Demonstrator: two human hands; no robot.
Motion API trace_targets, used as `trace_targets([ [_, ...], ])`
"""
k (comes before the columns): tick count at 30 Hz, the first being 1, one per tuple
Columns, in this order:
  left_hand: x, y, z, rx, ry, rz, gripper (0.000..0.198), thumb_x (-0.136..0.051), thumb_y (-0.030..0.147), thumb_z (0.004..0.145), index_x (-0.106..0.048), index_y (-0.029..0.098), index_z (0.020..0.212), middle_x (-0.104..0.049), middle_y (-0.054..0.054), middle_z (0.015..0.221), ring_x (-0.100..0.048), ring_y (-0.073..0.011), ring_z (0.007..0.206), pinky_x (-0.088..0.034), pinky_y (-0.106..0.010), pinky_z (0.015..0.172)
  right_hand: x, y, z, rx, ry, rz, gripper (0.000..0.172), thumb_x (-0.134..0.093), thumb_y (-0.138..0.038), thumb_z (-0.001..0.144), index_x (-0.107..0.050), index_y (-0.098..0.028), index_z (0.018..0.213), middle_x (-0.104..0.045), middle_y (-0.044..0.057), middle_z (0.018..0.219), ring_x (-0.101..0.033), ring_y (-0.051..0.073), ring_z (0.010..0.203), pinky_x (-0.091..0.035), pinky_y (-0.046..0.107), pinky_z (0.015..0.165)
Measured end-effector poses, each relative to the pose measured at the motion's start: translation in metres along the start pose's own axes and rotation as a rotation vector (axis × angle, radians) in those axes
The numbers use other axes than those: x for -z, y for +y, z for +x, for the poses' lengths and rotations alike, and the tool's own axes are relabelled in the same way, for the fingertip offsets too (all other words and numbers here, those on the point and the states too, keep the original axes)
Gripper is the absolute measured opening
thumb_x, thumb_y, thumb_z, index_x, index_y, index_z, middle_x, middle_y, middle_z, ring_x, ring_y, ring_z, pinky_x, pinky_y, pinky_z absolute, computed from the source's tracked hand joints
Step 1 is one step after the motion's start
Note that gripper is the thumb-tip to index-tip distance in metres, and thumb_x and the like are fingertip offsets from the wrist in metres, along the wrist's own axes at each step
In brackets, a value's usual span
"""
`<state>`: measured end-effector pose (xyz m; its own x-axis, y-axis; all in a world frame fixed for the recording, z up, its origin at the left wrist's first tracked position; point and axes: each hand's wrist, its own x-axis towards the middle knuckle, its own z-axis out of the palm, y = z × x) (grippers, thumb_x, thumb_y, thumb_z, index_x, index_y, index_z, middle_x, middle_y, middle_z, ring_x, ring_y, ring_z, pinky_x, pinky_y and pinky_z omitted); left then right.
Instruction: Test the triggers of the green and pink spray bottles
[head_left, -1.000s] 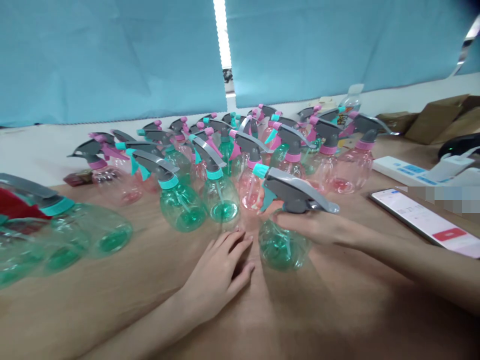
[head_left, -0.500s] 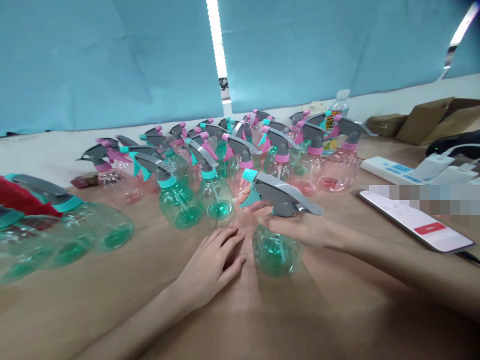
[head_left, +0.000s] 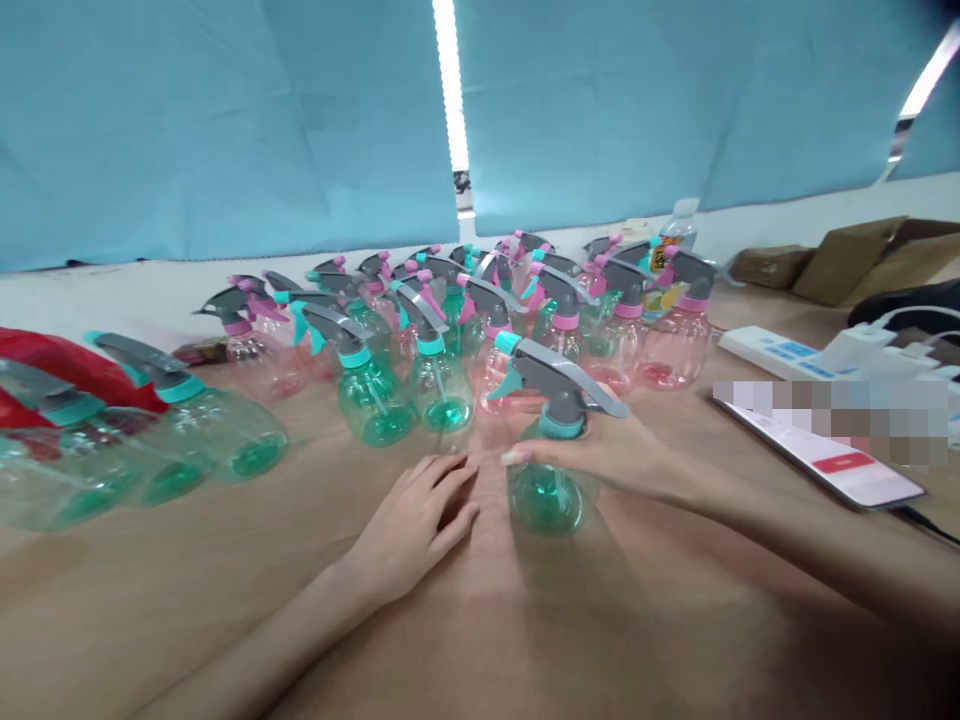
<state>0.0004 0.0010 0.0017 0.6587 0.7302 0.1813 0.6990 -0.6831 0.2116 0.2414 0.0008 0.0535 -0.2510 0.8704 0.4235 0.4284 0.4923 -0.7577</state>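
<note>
My right hand (head_left: 600, 455) is wrapped around the neck of a green spray bottle (head_left: 551, 495) that stands upright on the wooden table (head_left: 525, 620). Its grey trigger head with a teal nozzle (head_left: 551, 375) points left. My left hand (head_left: 416, 520) lies flat on the table just left of that bottle, fingers stretched out, holding nothing. Behind both hands stands a cluster of several pink and green spray bottles (head_left: 465, 320).
Several green bottles (head_left: 187, 430) lie on their sides at the left beside a red bag (head_left: 60, 365). A phone (head_left: 825, 455), a white power strip (head_left: 780, 350) and cardboard boxes (head_left: 862, 255) are at the right. Blue curtains (head_left: 225, 120) hang behind.
My right hand has slid down from the trigger head to the bottle's neck, and the bottle now stands a little nearer the cluster. My left hand has stayed flat.
</note>
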Motion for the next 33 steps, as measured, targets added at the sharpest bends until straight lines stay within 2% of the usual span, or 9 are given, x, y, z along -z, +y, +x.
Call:
trace_targets([
  [4,0.004,-0.006,-0.016,0.036,0.009,0.006,0.036,-0.043,0.033,0.097,-0.053,0.019,0.128,-0.054,-0.011,0.134,-0.049,-0.0273,0.123,-0.041,-0.045,0.101,0.013,-0.001,-0.014,0.068,-0.047,-0.103,0.067,-0.076,-0.048,0.069,-0.049,-0.027,0.127,-0.062,0.003,0.114,-0.061,0.021,0.096,-0.052,0.035,0.084],
  [6,0.007,-0.01,-0.026,0.056,0.024,0.013,0.036,-0.044,0.035,0.097,-0.054,0.02,0.128,-0.054,-0.01,0.135,-0.048,-0.0275,0.124,-0.041,-0.046,0.102,0.02,-0.004,-0.021,0.02,-0.066,-0.189,0.07,-0.077,-0.048,0.066,-0.049,-0.025,0.125,-0.064,0.004,0.109,-0.062,0.023,0.098,-0.052,0.036,0.083],
  [9,0.011,-0.016,-0.043,0.082,0.045,0.029,0.035,-0.044,0.035,0.097,-0.054,0.02,0.127,-0.055,-0.009,0.134,-0.049,-0.0274,0.124,-0.042,-0.045,0.101,0.026,-0.011,-0.026,-0.048,-0.05,-0.29,0.052,-0.075,-0.048,0.069,-0.056,-0.023,0.111,-0.067,0.003,0.093,-0.065,0.022,0.084,-0.054,0.035,0.075],
  [12,0.015,-0.023,-0.059,0.096,0.062,0.05,0.035,-0.044,0.034,0.097,-0.054,0.02,0.127,-0.056,-0.01,0.133,-0.05,-0.0275,0.124,-0.043,-0.045,0.1,0.02,-0.016,-0.025,-0.016,-0.091,-0.29,0.031,-0.069,-0.047,0.077,-0.059,-0.024,0.096,-0.068,0.001,0.091,-0.066,0.02,0.081,-0.054,0.034,0.073],
  [14,0.017,-0.029,-0.07,0.106,0.073,0.057,0.036,-0.044,0.035,0.097,-0.053,0.019,0.128,-0.056,-0.01,0.134,-0.051,-0.0277,0.123,-0.044,-0.045,0.099,0.011,-0.017,-0.02,0.012,-0.116,-0.282,0.028,-0.069,-0.046,0.077,-0.059,-0.025,0.092,-0.069,0.001,0.093,-0.066,0.02,0.083,-0.053,0.033,0.073],
  [18,0.021,-0.039,-0.095,0.12,0.134,0.03,0.035,-0.048,0.034,0.095,-0.052,0.022,0.128,-0.057,-0.008,0.132,-0.053,-0.027,0.121,-0.044,-0.043,0.099,-0.021,-0.02,-0.002,0.087,-0.153,-0.247,0.03,-0.07,-0.046,0.077,-0.058,-0.024,0.094,-0.069,0.001,0.096,-0.065,0.02,0.087,-0.052,0.034,0.076],
  [22,0.029,-0.045,-0.12,0.16,0.205,-0.037,0.033,-0.048,0.031,0.095,-0.051,0.027,0.127,-0.063,-0.003,0.122,-0.061,-0.0238,0.11,-0.049,-0.038,0.093,-0.068,-0.035,0.023,0.131,-0.215,-0.193,0.039,-0.071,-0.048,0.076,-0.058,-0.024,0.104,-0.068,0.003,0.107,-0.064,0.022,0.094,-0.051,0.037,0.081],
  [27,0.043,-0.056,-0.148,0.259,0.297,-0.052,0.027,-0.043,0.03,0.095,-0.053,0.029,0.121,-0.068,0.001,0.105,-0.068,-0.0214,0.09,-0.054,-0.032,0.077,-0.134,-0.059,0.06,0.15,-0.271,-0.162,0.063,-0.068,-0.055,0.074,-0.049,-0.021,0.124,-0.065,0.008,0.112,-0.062,0.025,0.098,-0.051,0.04,0.081],
  [33,0.048,-0.076,-0.17,0.326,0.358,-0.013,0.023,-0.045,0.031,0.095,-0.053,0.028,0.116,-0.067,0.0,0.102,-0.068,-0.0214,0.086,-0.054,-0.034,0.076,-0.177,-0.071,0.094,0.092,-0.234,-0.247,0.069,-0.06,-0.057,0.078,-0.042,-0.012,0.127,-0.064,0.009,0.089,-0.06,0.023,0.071,-0.05,0.037,0.062],
])
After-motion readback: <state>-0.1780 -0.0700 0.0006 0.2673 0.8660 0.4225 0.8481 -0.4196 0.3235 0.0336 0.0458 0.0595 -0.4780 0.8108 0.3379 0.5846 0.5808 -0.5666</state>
